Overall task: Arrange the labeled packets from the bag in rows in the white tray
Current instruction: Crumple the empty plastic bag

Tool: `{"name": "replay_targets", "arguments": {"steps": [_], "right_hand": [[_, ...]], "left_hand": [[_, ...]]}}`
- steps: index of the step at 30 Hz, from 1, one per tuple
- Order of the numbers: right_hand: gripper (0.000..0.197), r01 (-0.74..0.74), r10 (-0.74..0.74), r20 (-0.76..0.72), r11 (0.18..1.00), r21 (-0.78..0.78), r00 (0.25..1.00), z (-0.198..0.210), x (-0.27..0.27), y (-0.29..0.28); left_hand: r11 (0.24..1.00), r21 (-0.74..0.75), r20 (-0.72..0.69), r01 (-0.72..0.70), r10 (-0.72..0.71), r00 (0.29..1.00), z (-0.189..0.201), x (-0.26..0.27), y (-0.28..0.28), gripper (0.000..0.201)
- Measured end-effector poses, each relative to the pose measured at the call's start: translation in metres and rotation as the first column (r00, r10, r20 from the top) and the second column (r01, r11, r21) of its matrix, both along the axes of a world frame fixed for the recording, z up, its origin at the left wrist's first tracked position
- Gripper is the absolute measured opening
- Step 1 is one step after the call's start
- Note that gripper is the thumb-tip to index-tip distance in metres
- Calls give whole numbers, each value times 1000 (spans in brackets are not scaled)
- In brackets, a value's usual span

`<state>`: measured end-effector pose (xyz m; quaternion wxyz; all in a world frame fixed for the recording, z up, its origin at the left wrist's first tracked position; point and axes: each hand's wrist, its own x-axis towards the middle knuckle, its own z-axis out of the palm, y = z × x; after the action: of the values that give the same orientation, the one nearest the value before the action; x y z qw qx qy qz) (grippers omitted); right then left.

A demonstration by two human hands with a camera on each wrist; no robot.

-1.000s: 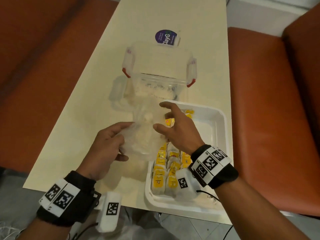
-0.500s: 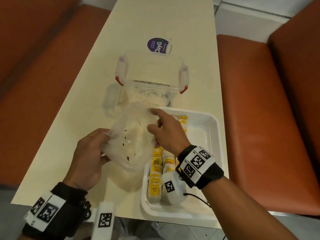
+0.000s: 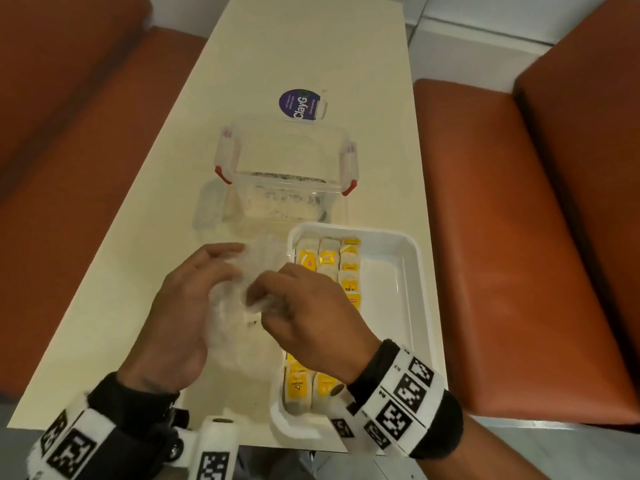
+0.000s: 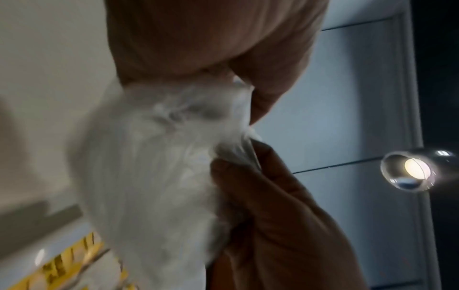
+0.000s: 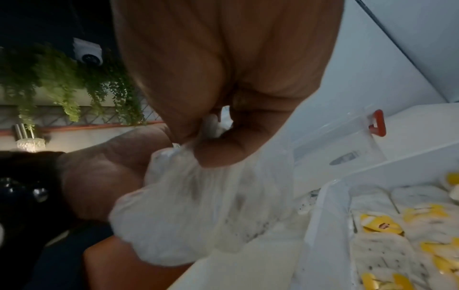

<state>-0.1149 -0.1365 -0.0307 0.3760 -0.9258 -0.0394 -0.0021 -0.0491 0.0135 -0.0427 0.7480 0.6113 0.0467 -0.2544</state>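
Hands curled, left hand (image 3: 180,317) and right hand (image 3: 311,317) both gripping crumpled clear bag (image 3: 235,306) beside white tray (image 3: 412,289).

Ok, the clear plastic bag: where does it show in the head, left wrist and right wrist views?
Head: the clear plastic bag is crumpled between the left hand and right hand, left of the white tray.
Left wrist: it fills the centre, blurred, gripped from above and from the right.
Right wrist: centre, pinched at its top, the tray to its right.
Shared landmark: the yellow-labeled packets.
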Motion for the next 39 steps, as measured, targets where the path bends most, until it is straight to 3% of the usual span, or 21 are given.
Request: {"name": "replay_targets", "arguments": {"steps": [2, 5, 7, 9, 12, 13, 15, 16, 18, 19, 20, 22, 24, 26, 28, 29, 31, 32, 35, 37, 39], "right_hand": [[22, 111, -99, -68, 972, 205, 993, 4, -8, -6], [19, 220, -141, -192, 844, 490, 971, 17, -17, -7], [22, 151, -106, -131, 904, 399, 986, 21, -25, -5], [30, 60, -53, -34, 974, 219, 998, 20, -42, -1], [38, 160, -161, 94, 987, 24, 982, 16, -76, -7], [48, 223, -230, 75, 971, 87, 970, 16, -87, -12], [69, 362, -350, -100, 868, 340, 932, 13, -107, -23], [70, 437, -379, -218, 766, 471, 900, 12, -113, -26], [46, 567, -428, -387, 471, 676, 817, 9, -127, -34], [31, 606, -451, -446, 320, 728, 773, 9, -135, -40], [21, 624, -472, -487, 187, 759, 735, 10, -142, -47], [16, 643, -479, -606, -106, 758, 635, 12, -160, -66], [26, 614, -404, -732, -399, 681, 549, 8, -181, -88], [28, 549, -272, -771, -570, 611, 576, 5, -201, -105], [35, 530, -192, -811, -670, 520, 553, -2, -221, -108], [41, 528, -160, -821, -695, 488, 548, -7, -231, -106], [57, 548, -143, -818, -677, 491, 557, -13, -246, -98], [62, 559, -161, -820, -658, 504, 550, -18, -253, -95], [58, 541, -270, -839, -663, 518, 473, -38, -273, -93], [57, 454, -256, -846, -751, 479, 467, -54, -289, -100], [51, 408, -242, -879, -813, 415, 410, -66, -300, -108]], "left_hand": [[998, -38, 122, 51, -46, 991, 6, -9, 2, 29], [919, -379, -42, 105, -130, 991, 14, -27, -8, 48], [892, -450, -180, 41, -136, 974, 17, -41, -22, 41], [941, -337, -239, -29, -56, 969, 15, -55, -39, 30], [956, -250, -409, -154, 40, 912, 3, -65, -57, 12], [944, -295, -491, -150, -16, 871, 1, -66, -62, 27], [907, -399, -585, -133, -140, 799, 1, -74, -76, 54], [914, -395, -562, -95, -158, 812, 6, -82, -88, 51], [963, -263, -249, 62, -130, 960, 14, -110, -109, 21], [982, -133, 35, 136, -133, 991, 20, -127, -117, 14], [972, 15, 334, 236, -227, 915, 27, -143, -124, 13], [822, 331, 639, 464, -557, 531, 24, -170, -132, 34], [607, 498, 647, 620, -736, 201, 9, -178, -133, 58], [513, 593, 643, 621, -766, 19, -1, -185, -139, 58], [525, 627, 654, 576, -756, -22, -5, -190, -145, 42], [483, 664, 624, 572, -778, -67, -6, -194, -150, 34], [338, 781, 517, 526, -821, -240, -8, -203, -163, 20], [326, 820, 499, 470, -810, -308, -14, -209, -166, 13], [369, 839, 501, 400, -811, -302, -26, -225, -176, 11], [298, 817, 470, 493, -840, -270, -32, -238, -178, 24], [251, 806, 457, 537, -839, -294, -45, -250, -179, 36]]}}
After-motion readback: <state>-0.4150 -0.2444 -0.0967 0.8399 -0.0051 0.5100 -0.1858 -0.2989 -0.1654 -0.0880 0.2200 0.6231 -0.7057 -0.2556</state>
